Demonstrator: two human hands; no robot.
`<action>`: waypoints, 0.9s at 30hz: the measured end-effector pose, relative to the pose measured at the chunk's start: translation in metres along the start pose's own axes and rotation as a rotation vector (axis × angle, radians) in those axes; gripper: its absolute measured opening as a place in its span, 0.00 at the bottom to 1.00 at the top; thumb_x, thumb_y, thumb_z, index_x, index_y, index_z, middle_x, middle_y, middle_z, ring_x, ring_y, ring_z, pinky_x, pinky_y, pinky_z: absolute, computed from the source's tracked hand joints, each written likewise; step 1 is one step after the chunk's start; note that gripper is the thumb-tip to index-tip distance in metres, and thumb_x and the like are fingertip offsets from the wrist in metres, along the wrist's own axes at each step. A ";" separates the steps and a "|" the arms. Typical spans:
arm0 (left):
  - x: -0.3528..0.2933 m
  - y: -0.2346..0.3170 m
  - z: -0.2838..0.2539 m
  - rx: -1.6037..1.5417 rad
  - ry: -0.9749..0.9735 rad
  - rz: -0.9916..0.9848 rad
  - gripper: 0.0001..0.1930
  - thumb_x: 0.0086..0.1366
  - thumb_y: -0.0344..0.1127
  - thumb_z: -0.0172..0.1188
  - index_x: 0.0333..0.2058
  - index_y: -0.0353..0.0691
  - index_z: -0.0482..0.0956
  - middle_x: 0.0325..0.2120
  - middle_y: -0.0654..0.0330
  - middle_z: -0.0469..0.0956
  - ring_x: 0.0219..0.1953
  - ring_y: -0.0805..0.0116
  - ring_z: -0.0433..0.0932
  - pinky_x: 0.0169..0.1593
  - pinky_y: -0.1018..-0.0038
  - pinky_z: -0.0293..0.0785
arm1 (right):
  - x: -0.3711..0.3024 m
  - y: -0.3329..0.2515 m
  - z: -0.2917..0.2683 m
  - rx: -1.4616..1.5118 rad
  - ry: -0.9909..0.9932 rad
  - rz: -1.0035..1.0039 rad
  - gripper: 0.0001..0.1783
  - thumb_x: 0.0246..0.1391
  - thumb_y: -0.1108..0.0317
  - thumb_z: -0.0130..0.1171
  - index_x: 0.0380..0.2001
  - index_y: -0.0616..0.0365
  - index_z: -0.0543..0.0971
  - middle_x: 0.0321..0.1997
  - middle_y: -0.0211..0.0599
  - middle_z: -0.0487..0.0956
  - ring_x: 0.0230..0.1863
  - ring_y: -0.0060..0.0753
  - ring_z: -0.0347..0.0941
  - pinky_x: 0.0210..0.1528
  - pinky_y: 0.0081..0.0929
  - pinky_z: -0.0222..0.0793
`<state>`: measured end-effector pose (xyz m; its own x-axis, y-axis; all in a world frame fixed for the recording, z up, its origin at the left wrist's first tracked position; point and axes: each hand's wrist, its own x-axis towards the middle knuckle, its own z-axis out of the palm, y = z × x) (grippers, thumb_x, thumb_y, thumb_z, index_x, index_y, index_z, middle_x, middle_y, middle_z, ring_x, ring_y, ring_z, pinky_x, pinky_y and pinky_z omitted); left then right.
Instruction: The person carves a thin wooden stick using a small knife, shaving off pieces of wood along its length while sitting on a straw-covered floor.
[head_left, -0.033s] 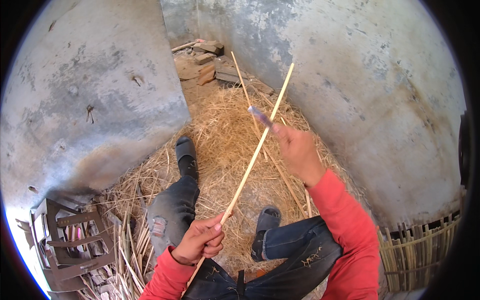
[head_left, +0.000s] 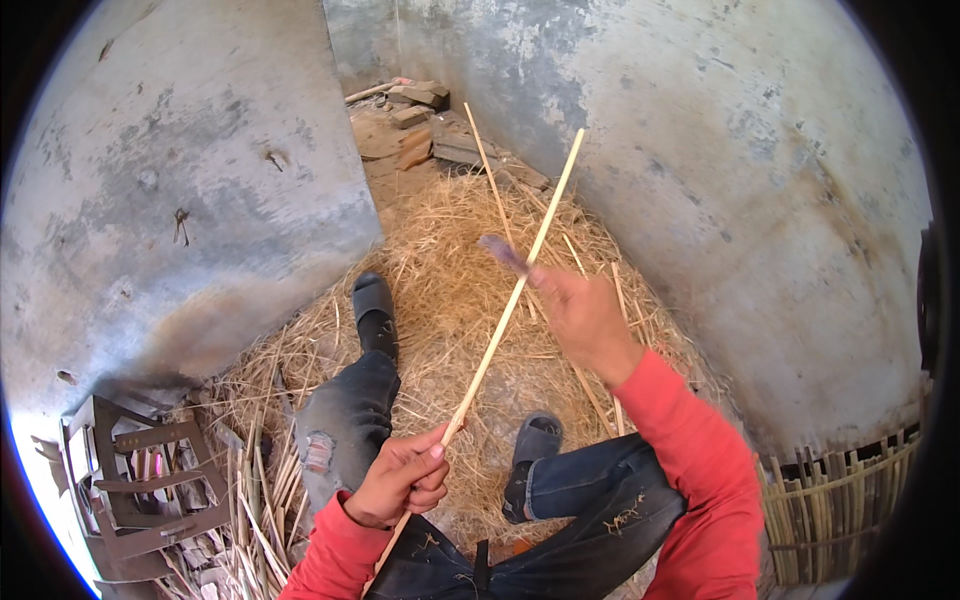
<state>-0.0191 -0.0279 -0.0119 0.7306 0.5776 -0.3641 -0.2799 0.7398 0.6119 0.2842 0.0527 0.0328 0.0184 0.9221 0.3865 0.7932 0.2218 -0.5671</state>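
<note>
A long, pale bamboo strip (head_left: 508,312) slants up and away from my lap. My left hand (head_left: 405,480) is closed around its lower part, thumb on top, and the tail end runs down past my wrist. Higher along the strip, my right hand (head_left: 590,322) is closed on a knife whose blade (head_left: 503,253) is smeared by motion. The blade lies across the strip, pointing left; its handle is hidden in my fist. Whether the edge cuts into the strip cannot be seen. A small reddish spot shows on the strip by my left fingers.
Thin shavings (head_left: 430,250) cover the floor between my legs, with more strips (head_left: 487,165) lying on them. Bricks (head_left: 418,97) sit in the far corner. A dark broken wooden frame (head_left: 150,490) stands at left, beside split bamboo (head_left: 260,520). A slatted bamboo basket (head_left: 840,510) stands right.
My right hand and the knife have moved down along the strip, toward me. My left hand keeps its hold in the same place.
</note>
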 end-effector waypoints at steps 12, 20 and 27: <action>0.006 0.000 0.001 0.015 0.106 0.087 0.20 0.79 0.36 0.49 0.66 0.42 0.70 0.17 0.70 0.52 0.14 0.81 0.49 0.17 0.81 0.44 | -0.063 -0.068 0.046 0.059 -0.378 -0.032 0.26 0.74 0.51 0.44 0.28 0.60 0.77 0.15 0.55 0.75 0.17 0.63 0.74 0.21 0.56 0.68; 0.009 -0.007 -0.005 0.021 0.123 0.136 0.20 0.78 0.35 0.50 0.65 0.43 0.71 0.17 0.70 0.54 0.15 0.81 0.51 0.17 0.81 0.46 | -0.068 -0.052 0.056 0.572 -0.729 0.108 0.31 0.73 0.48 0.48 0.24 0.62 0.77 0.12 0.40 0.66 0.16 0.30 0.64 0.23 0.35 0.60; 0.011 -0.013 -0.003 0.161 0.225 0.283 0.22 0.77 0.32 0.54 0.68 0.48 0.70 0.19 0.68 0.64 0.17 0.82 0.58 0.19 0.81 0.53 | -0.046 -0.056 0.038 0.640 -0.415 0.267 0.22 0.67 0.52 0.59 0.31 0.62 0.84 0.17 0.25 0.73 0.22 0.15 0.64 0.23 0.26 0.60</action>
<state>-0.0093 -0.0302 -0.0262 0.4785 0.8255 -0.2994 -0.3364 0.4872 0.8059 0.2160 0.0098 0.0190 -0.1691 0.9843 -0.0506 0.2892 0.0004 -0.9573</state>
